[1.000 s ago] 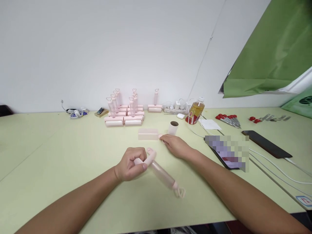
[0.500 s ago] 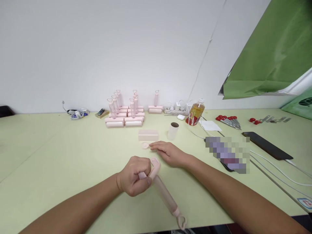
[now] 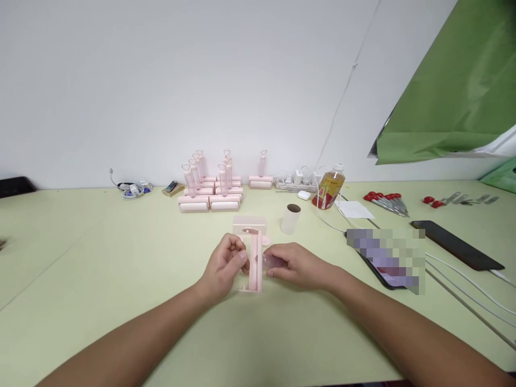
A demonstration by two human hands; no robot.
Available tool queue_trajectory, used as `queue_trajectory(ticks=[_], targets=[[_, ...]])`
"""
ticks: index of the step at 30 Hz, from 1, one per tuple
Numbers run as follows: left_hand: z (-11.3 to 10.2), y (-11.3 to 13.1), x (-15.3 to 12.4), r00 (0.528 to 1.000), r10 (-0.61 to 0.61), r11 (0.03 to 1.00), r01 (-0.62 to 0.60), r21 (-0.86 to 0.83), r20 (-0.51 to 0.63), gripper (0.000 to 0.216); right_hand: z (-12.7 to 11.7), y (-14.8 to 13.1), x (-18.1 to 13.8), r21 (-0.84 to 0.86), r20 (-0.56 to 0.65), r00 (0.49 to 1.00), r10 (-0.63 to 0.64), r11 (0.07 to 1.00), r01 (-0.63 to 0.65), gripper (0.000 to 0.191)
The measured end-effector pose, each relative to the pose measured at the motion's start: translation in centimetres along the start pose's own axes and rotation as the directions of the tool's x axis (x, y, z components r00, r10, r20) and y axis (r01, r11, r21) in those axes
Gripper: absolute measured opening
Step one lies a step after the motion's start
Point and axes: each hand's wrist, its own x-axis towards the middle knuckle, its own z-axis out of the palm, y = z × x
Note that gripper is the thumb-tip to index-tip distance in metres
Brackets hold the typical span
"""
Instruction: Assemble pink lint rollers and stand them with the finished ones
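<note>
- Both hands are on the pink roller piece (image 3: 255,262). It stands roughly upright in the middle of the green table (image 3: 100,269), near the front edge.
- The left hand (image 3: 223,267) has its fingers curled and pinched on the piece's left side. The right hand (image 3: 297,265) is closed on the see-through part sticking out to the right.
- I can't tell if the bottom end actually touches the table.
- Just behind the piece lies a pale pink cover (image 3: 250,221), partly hidden by it. A cardboard tube (image 3: 291,218) stands just right of that.
- Further back by the wall there's a cluster of finished rollers (image 3: 212,185) with their handles up, well apart from the hands.
- Right of those are a power strip (image 3: 293,183) and a tilted bottle (image 3: 329,188) of amber liquid.
- Near the right forearm is a phone (image 3: 387,258) with a blurred screen. A dark phone (image 3: 457,244) and some red-handled tools (image 3: 385,200) sit beyond it.
- A bundle of cables (image 3: 133,189) is at the back left.
</note>
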Motion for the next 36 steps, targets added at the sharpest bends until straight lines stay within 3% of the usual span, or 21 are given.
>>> queue_trajectory(ticks=[2,3,5,13,20,25,30,34,36], targets=[[-0.1,-0.3,0.4,0.952,-0.282,0.940,0.298,-0.164,0.118,0.027,0.2,0.0,0.1,-0.038,-0.019,0.999,-0.045,0.998,0.044,0.016],[-0.1,-0.4,0.5,0.912,-0.351,0.900,0.391,-0.191,0.211,0.029,0.4,0.0,0.1,-0.051,-0.023,0.998,-0.055,0.997,0.054,0.016],[-0.3,-0.6,0.7,0.864,-0.383,0.859,0.463,-0.218,0.327,0.030,0.8,0.1,0.2,-0.073,-0.020,0.999,-0.047,0.996,0.045,0.014],[-1.1,-1.5,0.9,0.893,-0.357,0.866,0.427,-0.261,0.275,0.033,1.3,0.5,0.8,-0.039,-0.005,0.998,0.057,0.998,-0.057,0.016],[-1.5,-1.5,1.3,0.866,-0.391,0.828,0.479,-0.293,0.313,0.033,1.3,1.5,0.9,0.014,0.016,0.999,0.033,0.999,-0.033,0.020],[-1.4,-1.4,1.4,0.873,-0.386,0.823,0.472,-0.315,0.299,0.032,1.2,1.9,1.0,0.073,0.026,1.000,0.013,0.997,-0.015,0.022],[-1.8,-0.8,1.8,0.907,-0.378,0.850,0.420,-0.318,0.189,0.033,0.8,2.3,1.0,0.092,0.016,0.999,0.033,0.995,-0.034,0.028],[-3.2,-0.2,2.4,0.923,-0.383,0.917,0.376,-0.135,-0.033,0.024,0.7,2.2,0.8,0.066,0.031,0.997,0.068,0.995,-0.070,0.026],[-3.8,0.0,2.5,0.933,-0.358,0.931,0.361,0.064,-0.046,0.022,0.5,2.1,0.7,0.063,0.040,0.996,0.075,0.995,-0.078,0.022]])
